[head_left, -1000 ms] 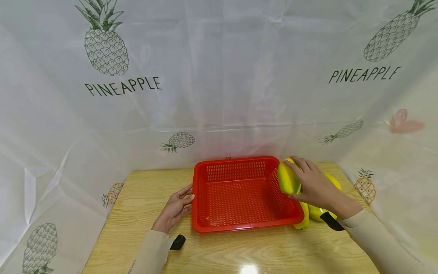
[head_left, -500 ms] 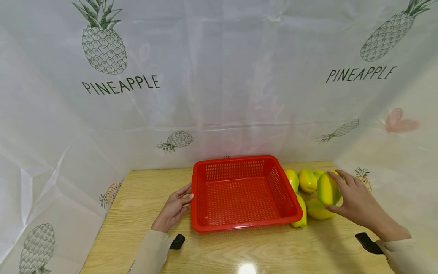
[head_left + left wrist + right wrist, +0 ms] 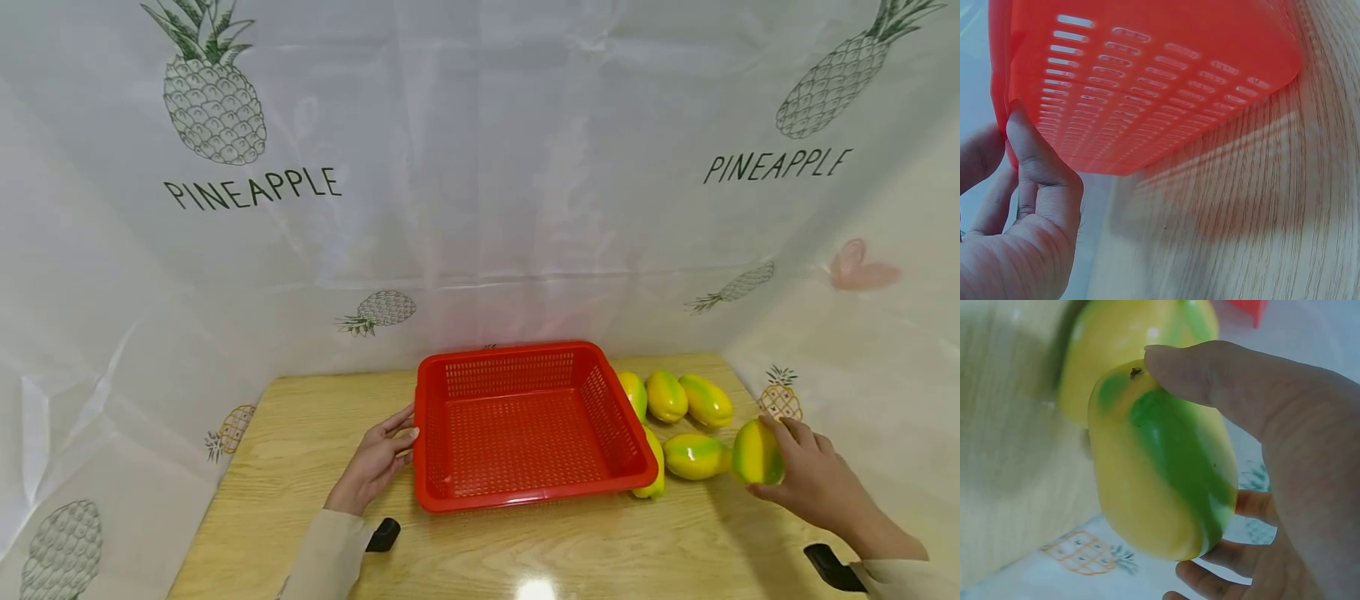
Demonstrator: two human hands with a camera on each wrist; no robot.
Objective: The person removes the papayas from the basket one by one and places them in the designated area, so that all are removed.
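Note:
A red plastic basket [image 3: 525, 433] with slotted walls stands mid-table in the head view, nothing inside it. At its left side my left hand [image 3: 377, 457] pinches the rim, the thumb against the outer face in the left wrist view. On the right, my right hand [image 3: 813, 475] holds a yellow-green mango [image 3: 757, 452] between thumb and fingers, at the right end of the group. The held mango [image 3: 1160, 462] fills the middle of the right wrist view, with another mango [image 3: 1116, 337] just behind it.
Several more mangoes lie right of the basket: a front one [image 3: 697, 456], a back one [image 3: 667, 396] and a far-right one [image 3: 706, 400]. Two are partly hidden by the basket's right wall. A white pineapple-print sheet [image 3: 517, 208] encloses the wooden table [image 3: 450, 558].
My right hand has carried the mango from beside the basket's right rim to the right and lower, past the other mangoes. The left hand keeps its place on the basket.

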